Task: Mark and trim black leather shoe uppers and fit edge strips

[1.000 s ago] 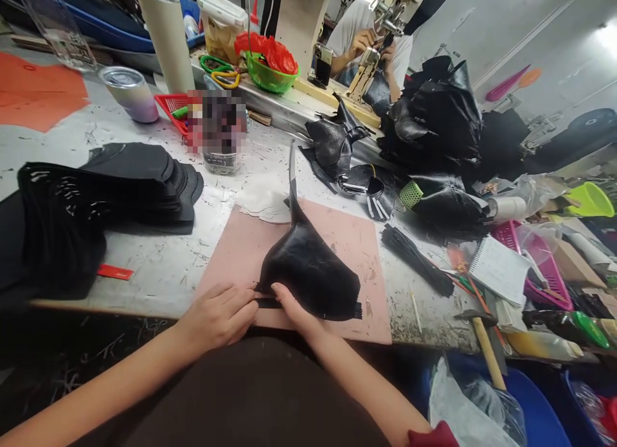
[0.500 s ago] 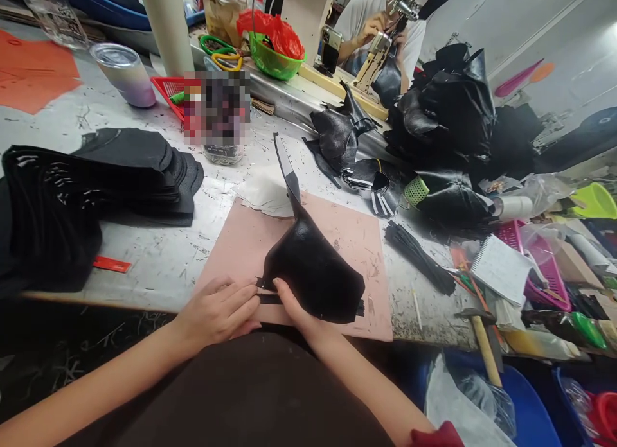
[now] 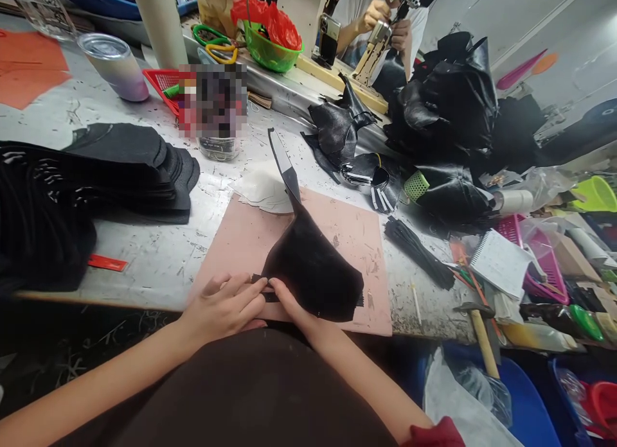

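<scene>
A black leather piece (image 3: 318, 267) lies on a pink board (image 3: 216, 257), with a narrow strap-like end rising toward the far side. At its near left edge my left hand (image 3: 229, 307) is closed, fingertips pinching the leather edge and a dark strip. My right hand (image 3: 292, 306) meets it there, thumb pressed on the same edge. The other right fingers are hidden under the leather. A short black strip (image 3: 271, 297) shows between the two hands.
Stacked black pieces (image 3: 139, 171) stand at left, near a red strip (image 3: 107, 262). Pale paper pieces (image 3: 260, 187) touch the board's far edge. Black strips (image 3: 418, 253), a hammer (image 3: 484, 344) and a notebook (image 3: 504, 264) lie right. A co-worker's hand (image 3: 376, 15) is at a machine behind.
My left fingers have shifted slightly right, closing up to my right thumb at the leather's edge and covering more of the strip. The view has moved a little.
</scene>
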Demonstrator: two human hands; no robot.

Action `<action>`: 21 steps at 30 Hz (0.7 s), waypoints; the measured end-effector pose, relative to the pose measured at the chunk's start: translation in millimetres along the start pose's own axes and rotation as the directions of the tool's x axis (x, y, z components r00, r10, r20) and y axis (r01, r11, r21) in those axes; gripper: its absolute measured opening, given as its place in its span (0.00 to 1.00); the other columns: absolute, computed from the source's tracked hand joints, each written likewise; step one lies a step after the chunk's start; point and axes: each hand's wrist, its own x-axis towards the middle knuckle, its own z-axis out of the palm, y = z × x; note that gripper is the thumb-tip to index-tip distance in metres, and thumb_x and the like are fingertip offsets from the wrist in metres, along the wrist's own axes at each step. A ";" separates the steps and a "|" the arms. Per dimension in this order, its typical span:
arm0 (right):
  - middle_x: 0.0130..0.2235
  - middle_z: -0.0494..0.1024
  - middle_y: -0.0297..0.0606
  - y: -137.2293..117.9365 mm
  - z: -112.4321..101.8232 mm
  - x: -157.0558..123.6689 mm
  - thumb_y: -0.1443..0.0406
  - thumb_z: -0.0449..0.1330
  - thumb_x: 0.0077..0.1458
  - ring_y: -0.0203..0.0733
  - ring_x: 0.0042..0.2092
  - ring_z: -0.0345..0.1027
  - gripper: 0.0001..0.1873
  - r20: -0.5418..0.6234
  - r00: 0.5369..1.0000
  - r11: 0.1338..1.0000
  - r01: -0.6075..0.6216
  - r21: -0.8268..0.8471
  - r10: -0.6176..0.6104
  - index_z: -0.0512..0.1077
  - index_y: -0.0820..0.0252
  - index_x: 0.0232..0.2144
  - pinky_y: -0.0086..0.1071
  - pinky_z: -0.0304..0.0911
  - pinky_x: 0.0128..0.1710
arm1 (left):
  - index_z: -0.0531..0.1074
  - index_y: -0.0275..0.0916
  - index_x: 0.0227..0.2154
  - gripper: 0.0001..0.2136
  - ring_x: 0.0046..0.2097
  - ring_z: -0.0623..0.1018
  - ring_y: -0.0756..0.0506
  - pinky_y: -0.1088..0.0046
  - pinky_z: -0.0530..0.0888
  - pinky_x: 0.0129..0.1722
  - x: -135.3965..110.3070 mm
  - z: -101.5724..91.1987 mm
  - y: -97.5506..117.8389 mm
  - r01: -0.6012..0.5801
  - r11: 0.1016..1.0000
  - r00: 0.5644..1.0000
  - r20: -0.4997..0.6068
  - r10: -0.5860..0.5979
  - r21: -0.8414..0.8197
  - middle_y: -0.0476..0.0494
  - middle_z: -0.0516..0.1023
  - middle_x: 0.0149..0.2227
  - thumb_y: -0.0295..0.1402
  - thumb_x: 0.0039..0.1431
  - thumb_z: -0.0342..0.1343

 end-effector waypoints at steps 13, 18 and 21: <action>0.34 0.79 0.43 3.4 -28.7 -1.9 0.62 0.59 0.45 0.48 0.40 0.72 0.12 -0.238 0.969 0.974 0.005 -0.226 -0.060 0.74 0.63 0.32 0.39 0.68 0.43 | 0.71 0.40 0.42 0.18 0.36 0.71 0.44 0.65 0.60 0.38 0.0 4.6 6.5 -0.020 0.999 0.996 0.091 0.018 0.027 0.47 0.78 0.39 0.45 0.59 0.42; 0.30 0.79 0.42 4.5 -25.7 -3.6 0.62 0.59 0.45 0.47 0.34 0.73 0.10 -0.254 0.957 0.954 0.058 -0.296 -0.137 0.74 0.63 0.29 0.40 0.69 0.41 | 0.71 0.39 0.44 0.20 0.37 0.72 0.42 0.64 0.60 0.39 4.7 2.4 10.4 0.002 1.000 0.989 0.145 -0.006 0.029 0.44 0.78 0.40 0.45 0.59 0.42; 0.29 0.78 0.41 7.7 -26.5 -5.3 0.61 0.59 0.46 0.46 0.33 0.73 0.10 -0.255 0.953 0.942 0.077 -0.327 -0.166 0.74 0.63 0.28 0.39 0.69 0.40 | 0.72 0.38 0.40 0.18 0.37 0.73 0.43 0.64 0.60 0.38 13.9 -1.7 10.8 -0.004 0.999 0.995 0.102 -0.001 0.045 0.45 0.78 0.37 0.42 0.60 0.41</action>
